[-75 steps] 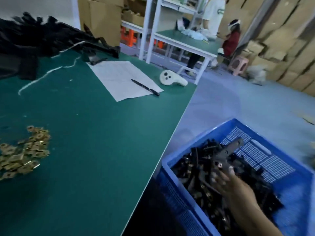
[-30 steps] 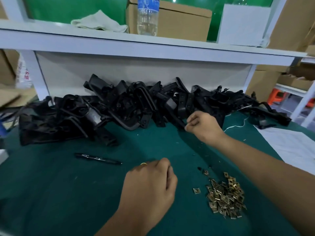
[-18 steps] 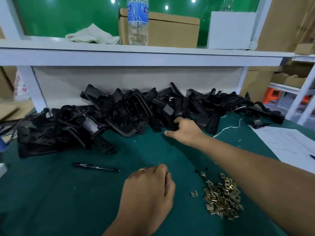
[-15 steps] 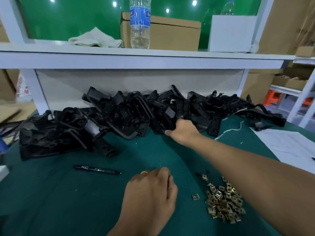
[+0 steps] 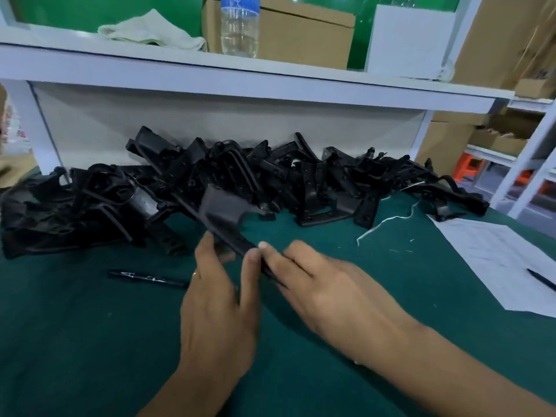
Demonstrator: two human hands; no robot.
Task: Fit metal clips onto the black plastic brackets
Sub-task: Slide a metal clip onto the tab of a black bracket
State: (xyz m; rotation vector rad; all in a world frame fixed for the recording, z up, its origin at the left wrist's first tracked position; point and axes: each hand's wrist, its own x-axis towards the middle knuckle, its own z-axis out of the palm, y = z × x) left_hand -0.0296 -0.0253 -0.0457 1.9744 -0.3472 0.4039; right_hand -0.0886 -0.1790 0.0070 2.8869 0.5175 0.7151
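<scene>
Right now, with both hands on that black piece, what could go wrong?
The bracket is held only by the fingertips of the left hand and right hand, so it might slip. The pen lies close to the left hand and could get knocked. No metal clips are in view, so reaching blind may fumble.

You have a black pen [image 5: 147,278] on the green mat [image 5: 75,326], a white sheet [image 5: 499,260] at its right edge, and a bottle [image 5: 239,25], cloth [image 5: 150,33] and cardboard box [image 5: 304,31] on the shelf [image 5: 180,73].
</scene>
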